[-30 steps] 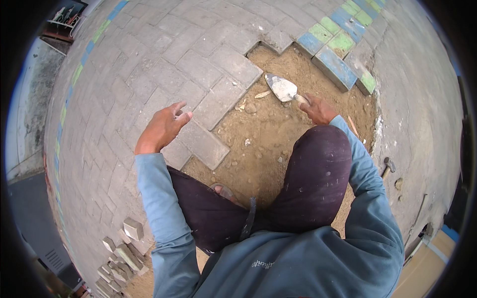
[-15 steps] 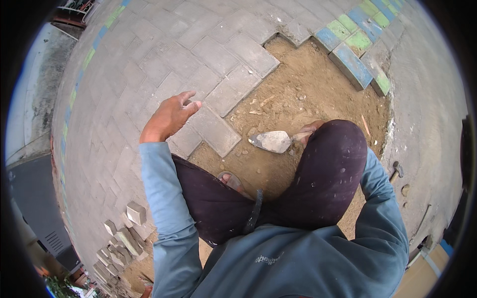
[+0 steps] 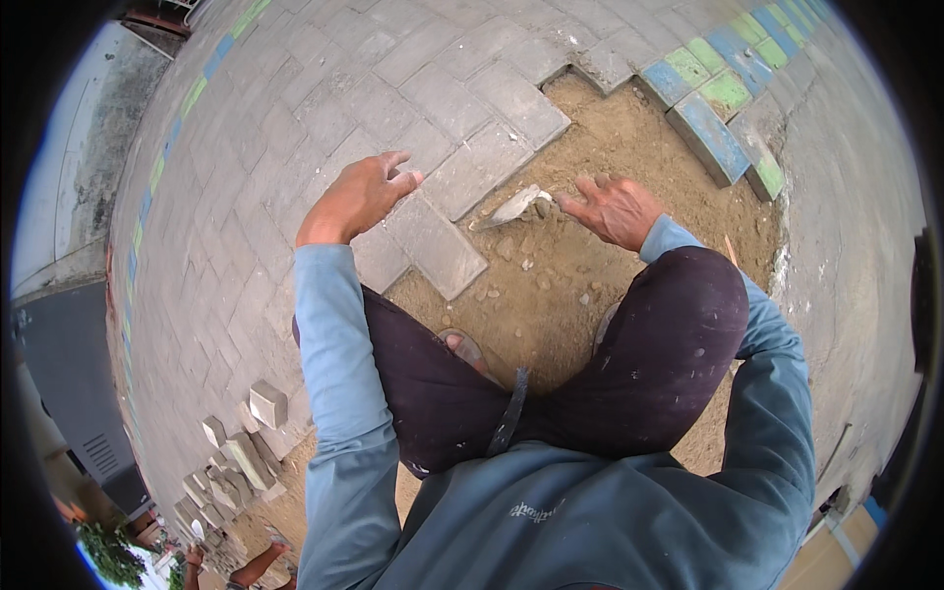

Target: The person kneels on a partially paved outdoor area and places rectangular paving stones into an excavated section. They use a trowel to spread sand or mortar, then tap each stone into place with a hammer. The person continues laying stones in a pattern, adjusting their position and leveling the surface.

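Observation:
My right hand (image 3: 618, 212) is closed round the handle of a pointed trowel (image 3: 513, 207), over the bare brown sand (image 3: 560, 265). The trowel's mortar-stained blade is tilted, its tip close to the exposed edge of the laid grey pavers (image 3: 482, 169). My left hand (image 3: 356, 200) hovers above the pavers with nothing in it, thumb and forefinger apart and the other fingers partly hidden. Small stones and lumps lie in the sand between my feet.
Loose blue and green painted blocks (image 3: 710, 140) edge the sand at the upper right. Stacked loose paving blocks (image 3: 246, 460) stand at the lower left, near another person's arm (image 3: 258, 564). Concrete pavement (image 3: 846, 246) runs along the right side.
My right hand has come out from behind my knee, carrying the trowel up and left toward the paver edge. My left hand has shifted slightly right and up. Another person's arms show more at lower left.

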A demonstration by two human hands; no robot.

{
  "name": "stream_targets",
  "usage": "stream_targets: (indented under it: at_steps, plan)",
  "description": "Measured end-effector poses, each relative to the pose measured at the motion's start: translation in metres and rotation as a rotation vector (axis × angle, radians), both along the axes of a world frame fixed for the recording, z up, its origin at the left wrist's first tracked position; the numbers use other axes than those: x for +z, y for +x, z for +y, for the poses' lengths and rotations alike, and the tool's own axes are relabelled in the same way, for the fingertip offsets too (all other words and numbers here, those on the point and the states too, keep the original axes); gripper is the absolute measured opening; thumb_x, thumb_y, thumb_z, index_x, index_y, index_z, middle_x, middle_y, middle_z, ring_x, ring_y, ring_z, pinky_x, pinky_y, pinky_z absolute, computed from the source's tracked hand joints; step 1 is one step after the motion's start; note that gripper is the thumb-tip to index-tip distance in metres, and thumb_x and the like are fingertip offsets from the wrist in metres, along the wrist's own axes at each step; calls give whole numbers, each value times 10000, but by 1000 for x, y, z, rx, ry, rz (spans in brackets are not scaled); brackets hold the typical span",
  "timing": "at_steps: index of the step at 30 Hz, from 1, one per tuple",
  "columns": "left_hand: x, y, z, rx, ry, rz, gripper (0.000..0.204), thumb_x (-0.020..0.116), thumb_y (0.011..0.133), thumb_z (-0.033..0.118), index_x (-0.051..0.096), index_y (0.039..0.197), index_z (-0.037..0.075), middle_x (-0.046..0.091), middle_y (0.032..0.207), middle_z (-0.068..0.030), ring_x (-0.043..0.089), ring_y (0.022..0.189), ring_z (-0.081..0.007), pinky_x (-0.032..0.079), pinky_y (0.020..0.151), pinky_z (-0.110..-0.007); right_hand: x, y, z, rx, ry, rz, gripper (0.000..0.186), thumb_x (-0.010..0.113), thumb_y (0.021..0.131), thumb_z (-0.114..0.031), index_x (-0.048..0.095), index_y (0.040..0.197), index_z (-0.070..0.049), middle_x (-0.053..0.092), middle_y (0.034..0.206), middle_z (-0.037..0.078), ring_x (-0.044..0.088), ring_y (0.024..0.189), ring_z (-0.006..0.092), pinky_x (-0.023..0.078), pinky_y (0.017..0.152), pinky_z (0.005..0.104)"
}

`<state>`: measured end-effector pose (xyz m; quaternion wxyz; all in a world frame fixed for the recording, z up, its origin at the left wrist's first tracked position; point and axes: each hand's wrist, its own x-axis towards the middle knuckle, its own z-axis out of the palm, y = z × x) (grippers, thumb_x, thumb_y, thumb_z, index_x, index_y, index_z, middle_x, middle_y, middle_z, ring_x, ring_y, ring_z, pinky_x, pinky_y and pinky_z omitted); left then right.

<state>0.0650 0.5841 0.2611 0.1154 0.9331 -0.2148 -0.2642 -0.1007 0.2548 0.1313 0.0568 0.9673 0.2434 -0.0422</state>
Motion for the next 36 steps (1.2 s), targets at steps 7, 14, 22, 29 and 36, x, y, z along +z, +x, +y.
stream_targets:
  at_steps: [7,14,22,29,36]
  plan:
    - [11,-12,8,55,-33,35,665,575,985,537,562,1453,65,606,1406,-230,586,1305,-383,462,1093,-462,4,45,-23,-21,-393,-23,444,554,964,-149,529,1405,-194,625,1055,89,696,847,221,539,708,362]
    - [6,-1,20,91,34,-16,623,594,983,479,566,1451,69,626,1378,-232,613,1279,-369,487,1078,-474,28,44,-53,-26,-196,-129,379,548,983,-152,640,1327,-283,659,989,47,696,799,229,552,712,377]
    - [24,-23,11,112,-154,78,635,590,990,476,560,1444,33,629,1369,-241,626,1260,-370,496,1064,-454,2,22,-80,-292,-143,136,431,585,1014,-368,554,1442,-318,643,1053,64,710,818,259,581,704,405]
    - [3,-3,6,37,15,0,647,594,986,487,558,1449,37,627,1375,-242,627,1264,-360,495,1061,-448,-73,-50,13,-195,266,117,440,609,1001,-365,544,1426,-271,598,1013,66,693,820,274,580,692,415]
    - [12,-6,-5,71,-29,63,638,593,985,497,568,1447,58,623,1377,-244,623,1266,-371,488,1067,-457,-62,-36,-49,-490,261,116,470,585,1014,-353,497,1468,-267,619,1056,59,684,881,308,573,750,445]
